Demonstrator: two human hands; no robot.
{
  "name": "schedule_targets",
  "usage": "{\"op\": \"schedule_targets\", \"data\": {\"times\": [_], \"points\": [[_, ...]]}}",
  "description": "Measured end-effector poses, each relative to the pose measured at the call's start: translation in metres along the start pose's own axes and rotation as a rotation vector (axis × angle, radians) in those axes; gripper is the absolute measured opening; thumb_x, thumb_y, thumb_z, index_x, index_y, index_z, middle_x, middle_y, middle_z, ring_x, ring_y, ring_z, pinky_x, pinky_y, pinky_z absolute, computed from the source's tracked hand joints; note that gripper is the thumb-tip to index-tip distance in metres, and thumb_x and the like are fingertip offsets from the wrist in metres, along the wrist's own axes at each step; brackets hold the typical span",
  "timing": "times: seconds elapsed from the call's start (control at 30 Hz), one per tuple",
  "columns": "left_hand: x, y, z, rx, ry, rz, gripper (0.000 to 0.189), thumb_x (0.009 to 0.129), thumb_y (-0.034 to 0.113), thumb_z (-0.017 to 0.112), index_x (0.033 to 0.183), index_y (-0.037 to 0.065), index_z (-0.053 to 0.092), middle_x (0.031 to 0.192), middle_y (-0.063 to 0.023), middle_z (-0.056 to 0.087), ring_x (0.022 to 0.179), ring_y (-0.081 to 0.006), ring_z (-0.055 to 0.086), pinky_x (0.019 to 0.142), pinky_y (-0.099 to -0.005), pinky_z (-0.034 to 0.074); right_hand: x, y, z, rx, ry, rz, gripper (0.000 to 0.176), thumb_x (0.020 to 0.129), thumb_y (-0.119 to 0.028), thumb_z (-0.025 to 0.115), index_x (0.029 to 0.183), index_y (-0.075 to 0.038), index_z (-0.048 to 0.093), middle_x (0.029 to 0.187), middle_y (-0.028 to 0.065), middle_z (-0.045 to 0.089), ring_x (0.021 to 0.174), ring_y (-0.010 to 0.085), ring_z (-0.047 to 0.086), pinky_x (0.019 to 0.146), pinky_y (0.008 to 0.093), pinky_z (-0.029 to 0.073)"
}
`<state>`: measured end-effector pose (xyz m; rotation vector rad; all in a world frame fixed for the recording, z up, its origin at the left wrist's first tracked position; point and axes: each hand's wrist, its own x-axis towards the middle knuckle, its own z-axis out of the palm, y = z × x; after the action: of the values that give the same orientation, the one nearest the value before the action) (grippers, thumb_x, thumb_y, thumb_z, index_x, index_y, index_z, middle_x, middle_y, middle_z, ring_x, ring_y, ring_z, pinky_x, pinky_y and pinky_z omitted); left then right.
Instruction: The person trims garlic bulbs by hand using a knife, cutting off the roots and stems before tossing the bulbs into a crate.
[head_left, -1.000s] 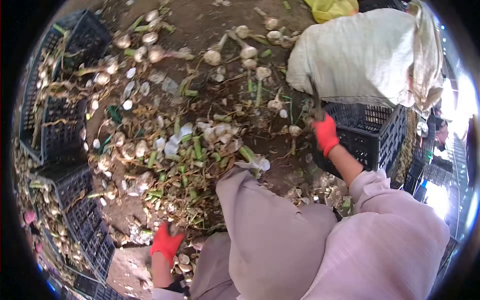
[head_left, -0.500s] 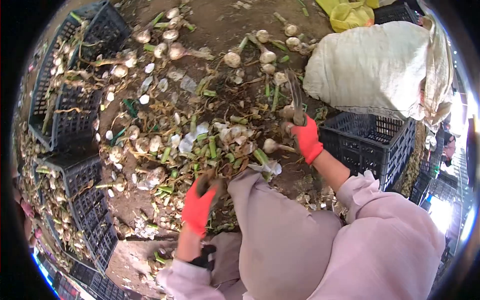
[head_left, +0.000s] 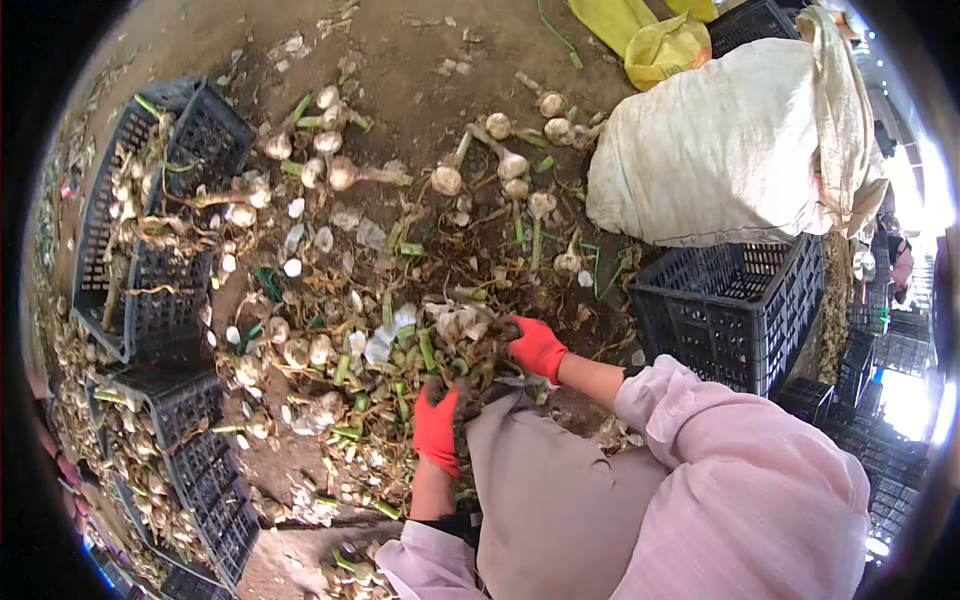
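Observation:
My left hand [head_left: 437, 432], in a red glove with dark fingers, is at the near edge of the garlic scraps, just left of my knee. Thumb and fingers look apart, with nothing visible between them. My right hand [head_left: 536, 348], gloved alike, is lower over the right side of the scrap pile [head_left: 455, 330]. Its fingers curl inward, and whatever they hold is hidden. The blade seen earlier does not show. Cut green stalks [head_left: 427, 350] and papery skins lie before both hands. Beyond the right hand lies a garlic bulb [head_left: 568, 261].
Stalked garlic bulbs [head_left: 447, 180] lie scattered ahead on the dirt floor. Black crates [head_left: 205, 450] with garlic stand at the left. At the right is another black crate [head_left: 715, 320], beside a full white sack [head_left: 705, 145]. A yellow sack [head_left: 668, 50] lies behind.
My right hand has come back from the far bulbs toward my left hand, and its blade is out of sight. The whole view has shifted downward a little.

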<state>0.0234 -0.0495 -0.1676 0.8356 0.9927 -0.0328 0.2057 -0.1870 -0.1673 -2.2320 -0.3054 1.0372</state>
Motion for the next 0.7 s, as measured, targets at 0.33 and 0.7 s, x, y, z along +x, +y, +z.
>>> {"op": "schedule_targets", "data": {"times": [0.33,0.7], "points": [[-0.024,0.065,0.045,-0.681,-0.121,0.113,0.052,0.085,0.04,0.06,0.121,0.005,0.048,0.11,-0.0105,0.058,0.093,-0.0234,0.059,0.071,-0.0348,0.052,-0.032,-0.123,-0.052,0.442,-0.604,-0.059,0.047,0.065,-0.002,0.061,0.112,-0.005,0.058,0.091,0.003,0.062,0.077,0.009,0.053,0.066,0.0247,0.045],[0.003,0.055,0.0,-0.921,-0.481,0.155,0.047,0.086,0.055,0.048,0.095,0.013,0.065,0.094,-0.0082,0.066,0.083,-0.0261,0.061,0.066,-0.041,0.052,0.173,-0.067,-0.083,-0.805,0.563,-0.198,0.038,0.073,-0.023,0.058,0.11,-0.016,0.06,0.102,0.0162,0.06,0.096,0.0354,0.055,0.088,0.0412,0.043]]}}
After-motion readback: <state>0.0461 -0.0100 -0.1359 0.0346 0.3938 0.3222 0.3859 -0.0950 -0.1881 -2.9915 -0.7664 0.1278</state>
